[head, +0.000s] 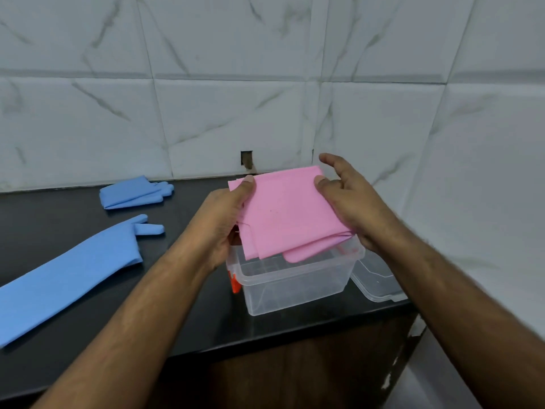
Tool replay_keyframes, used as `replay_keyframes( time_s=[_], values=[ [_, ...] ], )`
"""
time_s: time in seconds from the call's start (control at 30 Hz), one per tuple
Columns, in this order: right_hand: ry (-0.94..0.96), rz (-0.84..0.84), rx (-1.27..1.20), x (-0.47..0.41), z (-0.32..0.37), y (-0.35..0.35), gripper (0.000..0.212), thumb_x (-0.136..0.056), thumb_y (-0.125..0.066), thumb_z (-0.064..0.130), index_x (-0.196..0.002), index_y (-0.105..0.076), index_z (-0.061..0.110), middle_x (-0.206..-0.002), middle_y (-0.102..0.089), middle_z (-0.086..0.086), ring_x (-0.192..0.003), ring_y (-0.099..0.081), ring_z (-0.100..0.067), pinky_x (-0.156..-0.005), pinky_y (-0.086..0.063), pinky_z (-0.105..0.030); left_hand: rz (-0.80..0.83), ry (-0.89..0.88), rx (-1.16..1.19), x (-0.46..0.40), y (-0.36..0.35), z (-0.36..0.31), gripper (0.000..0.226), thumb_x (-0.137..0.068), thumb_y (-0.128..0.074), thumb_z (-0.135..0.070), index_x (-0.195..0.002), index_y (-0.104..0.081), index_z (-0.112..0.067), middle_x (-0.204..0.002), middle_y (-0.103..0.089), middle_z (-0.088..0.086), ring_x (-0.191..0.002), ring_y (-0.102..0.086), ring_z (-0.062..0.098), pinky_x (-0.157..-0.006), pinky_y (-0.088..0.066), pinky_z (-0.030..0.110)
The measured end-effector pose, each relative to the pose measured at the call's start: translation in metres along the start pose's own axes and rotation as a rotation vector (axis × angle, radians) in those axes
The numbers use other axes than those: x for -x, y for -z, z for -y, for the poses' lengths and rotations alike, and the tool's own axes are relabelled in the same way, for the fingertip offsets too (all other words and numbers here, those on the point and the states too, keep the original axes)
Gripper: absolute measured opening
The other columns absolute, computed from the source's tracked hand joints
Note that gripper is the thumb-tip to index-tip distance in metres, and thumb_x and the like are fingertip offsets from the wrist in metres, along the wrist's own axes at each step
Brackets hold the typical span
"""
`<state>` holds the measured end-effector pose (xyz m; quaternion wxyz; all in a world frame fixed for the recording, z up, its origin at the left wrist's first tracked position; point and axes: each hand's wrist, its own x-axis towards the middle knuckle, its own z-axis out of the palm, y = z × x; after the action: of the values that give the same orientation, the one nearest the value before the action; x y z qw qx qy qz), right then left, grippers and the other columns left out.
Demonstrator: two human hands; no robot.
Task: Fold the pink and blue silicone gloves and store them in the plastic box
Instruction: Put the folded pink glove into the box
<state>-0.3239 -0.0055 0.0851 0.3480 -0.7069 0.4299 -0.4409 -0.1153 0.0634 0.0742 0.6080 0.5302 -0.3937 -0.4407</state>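
The left hand (pixel 225 222) and right hand (pixel 351 202) hold the folded pink gloves (pixel 287 214) between them, each pinching one side edge with thumb on top and fingers beneath, though the right forefinger sticks out free. The pink stack hangs just above the open box (pixel 295 284), tilted, with one rounded flap drooping toward the box mouth at about 6 o'clock from the stack. The box looks empty, as far as its clear walls show, so the pink gloves appear folded but not yet stored. At 3 o'clock from the box, touching or just beside it, lies what seems to be its lid (pixel 377 284). Well apart at 9 o'clock on the dark counter (pixel 59 231), one long blue glove (pixel 67 278) lies flat and looks only partly folded; beyond it, at about 10 o'clock near the wall, a second blue glove (pixel 132 193) is folded over. By this reckoning, the task is near halfway: lowering the pink in, finishing the blue, then storing those remain.
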Motion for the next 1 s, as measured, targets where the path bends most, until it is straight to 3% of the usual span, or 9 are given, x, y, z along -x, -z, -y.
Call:
replay_keyframes(
  time_s=[0.1,0.2,0.33,0.53,0.63,0.73,0.87,1.0],
  values=[
    [-0.004,0.036,0.025,-0.001,-0.013,-0.001,0.049,-0.104,-0.052,0.028,-0.151,-0.045,0.039,-0.119,-0.069,0.002,-0.092,-0.066,-0.013,-0.08,-0.051,-0.029,-0.014,-0.028,-0.099,-0.003,-0.003,0.006,0.033,-0.101,-0.062,-0.045,-0.089,-0.067,-0.015,-0.071,-0.077,-0.001,-0.058,-0.073,0.012,-0.047,-0.055,0.026],
    [-0.033,0.042,-0.005,-0.004,-0.018,-0.002,0.034,-0.103,-0.052,0.025,-0.135,-0.061,0.033,-0.121,-0.071,0.008,-0.105,-0.069,-0.016,-0.096,-0.057,-0.041,-0.025,-0.032,-0.171,-0.004,-0.003,0.007,0.034,-0.101,-0.061,-0.046,-0.094,-0.065,-0.013,-0.077,-0.079,0.002,-0.064,-0.075,0.015,-0.05,-0.056,0.028],
    [-0.075,0.024,0.051,-0.004,-0.019,-0.002,0.022,-0.102,-0.052,0.043,-0.114,-0.066,0.031,-0.111,-0.071,0.005,-0.106,-0.067,-0.022,-0.093,-0.055,-0.046,-0.027,-0.011,-0.205,-0.002,-0.003,0.009,0.032,-0.1,-0.064,-0.04,-0.09,-0.068,-0.01,-0.085,-0.08,0.008,-0.07,-0.077,0.02,-0.062,-0.058,0.033],
    [-0.093,0.046,0.123,-0.007,-0.016,-0.007,0.026,-0.1,-0.057,0.048,-0.106,-0.067,0.025,-0.107,-0.071,0.003,-0.102,-0.067,-0.02,-0.091,-0.055,-0.044,-0.03,0.073,-0.26,-0.001,0.0,0.003,0.023,-0.099,-0.065,-0.027,-0.092,-0.066,-0.005,-0.078,-0.079,0.01,-0.062,-0.077,0.02,-0.052,-0.059,0.03],
    [-0.126,0.071,0.078,-0.009,-0.016,-0.007,0.029,-0.099,-0.06,0.045,-0.101,-0.069,0.018,-0.11,-0.073,-0.007,-0.095,-0.066,-0.021,-0.083,-0.053,-0.041,-0.023,0.098,-0.274,-0.002,0.002,0.002,0.02,-0.096,-0.067,-0.024,-0.093,-0.066,-0.004,-0.069,-0.076,0.007,-0.058,-0.074,0.017,-0.051,-0.054,0.028],
    [-0.152,0.085,0.026,-0.01,-0.016,-0.006,0.025,-0.098,-0.063,0.039,-0.089,-0.07,0.017,-0.104,-0.073,-0.001,-0.091,-0.064,-0.019,-0.078,-0.048,-0.037,-0.027,0.112,-0.293,-0.006,0.002,0.003,0.021,-0.095,-0.067,-0.025,-0.097,-0.066,-0.004,-0.064,-0.074,0.004,-0.055,-0.073,0.015,-0.048,-0.052,0.027],
    [-0.173,0.124,0.042,-0.012,-0.016,-0.006,0.02,-0.098,-0.061,0.026,-0.093,-0.075,0.014,-0.096,-0.074,-0.002,-0.084,-0.064,-0.018,-0.073,-0.048,-0.033,-0.014,0.139,-0.325,-0.009,0.002,0.003,0.022,-0.097,-0.064,-0.026,-0.1,-0.067,-0.004,-0.064,-0.075,0.003,-0.055,-0.073,0.014,-0.047,-0.053,0.026],
    [-0.246,0.183,0.138,-0.015,-0.01,-0.003,0.025,-0.093,-0.061,0.026,-0.079,-0.073,0.009,-0.07,-0.061,-0.002,-0.065,-0.054,-0.017,-0.057,-0.039,-0.027,-0.016,0.147,-0.344,-0.009,0.0,0.002,0.021,-0.097,-0.063,-0.026,-0.1,-0.067,-0.006,-0.063,-0.074,0.002,-0.054,-0.073,0.014,-0.051,-0.055,0.027]
  ],
)
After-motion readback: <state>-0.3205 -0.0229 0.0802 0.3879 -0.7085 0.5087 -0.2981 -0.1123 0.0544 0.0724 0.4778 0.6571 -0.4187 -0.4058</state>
